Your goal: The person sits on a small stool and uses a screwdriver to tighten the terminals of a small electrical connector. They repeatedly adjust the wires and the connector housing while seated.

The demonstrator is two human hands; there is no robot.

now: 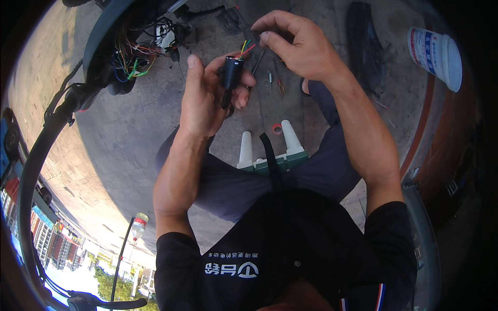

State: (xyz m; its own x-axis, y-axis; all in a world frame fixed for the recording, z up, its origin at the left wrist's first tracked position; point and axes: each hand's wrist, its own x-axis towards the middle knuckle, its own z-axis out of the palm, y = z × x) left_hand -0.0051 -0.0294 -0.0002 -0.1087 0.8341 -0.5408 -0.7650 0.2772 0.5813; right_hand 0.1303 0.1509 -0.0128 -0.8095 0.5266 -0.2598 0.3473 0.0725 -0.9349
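Note:
My left hand [199, 98] is closed around a black cylindrical part [232, 72], which stands roughly upright with its narrower end down. Short yellow, green and red wires [244, 50] stick out of its top. Just above and to the right of these wires is my right hand [301, 46], its thumb and index finger brought close together in a pinch. Whatever lies between those fingertips, if anything, is too small to make out. On the ground beyond and below the hands lie two slim screwdriver-like tools [280, 85].
At the upper left, a vehicle's front has a tangle of exposed wires [136, 58]. Its black bar [31, 171] curves down the left side. A red tape roll [277, 129] lies by a green and white stool [296, 158]. A white bucket [434, 58] is at the upper right.

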